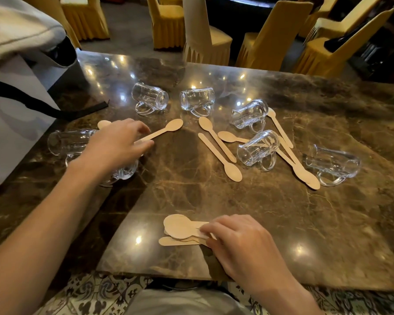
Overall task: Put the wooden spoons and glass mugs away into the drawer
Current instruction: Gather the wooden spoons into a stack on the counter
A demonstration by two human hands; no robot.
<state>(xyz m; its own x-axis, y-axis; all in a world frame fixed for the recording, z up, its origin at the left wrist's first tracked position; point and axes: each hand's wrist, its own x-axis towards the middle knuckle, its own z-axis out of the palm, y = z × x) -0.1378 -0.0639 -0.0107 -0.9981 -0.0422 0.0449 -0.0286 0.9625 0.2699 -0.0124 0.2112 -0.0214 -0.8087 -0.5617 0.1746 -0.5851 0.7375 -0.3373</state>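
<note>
Right hand (243,244) has fingers clamped on a spoon stack (180,230) at the worktop's (214,196) near edge, prob. gathering for one trip. Left hand (116,144) fingers pinch another spoon's (166,130) handle, far left. Glass mugs (257,148) lie tipped mid-worktop w/ loose spoons (233,172); no drawer in view.

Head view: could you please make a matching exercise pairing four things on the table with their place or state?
Things:
1. left hand
2. right hand
3. rightmost mug
4. strap

Places or states:
A. lies on its side
B. black, trails over the table at far left
C. pinches the handle of a lone spoon
D. holds the spoon stack at the near edge

Pairs: 1-C; 2-D; 3-A; 4-B
</note>
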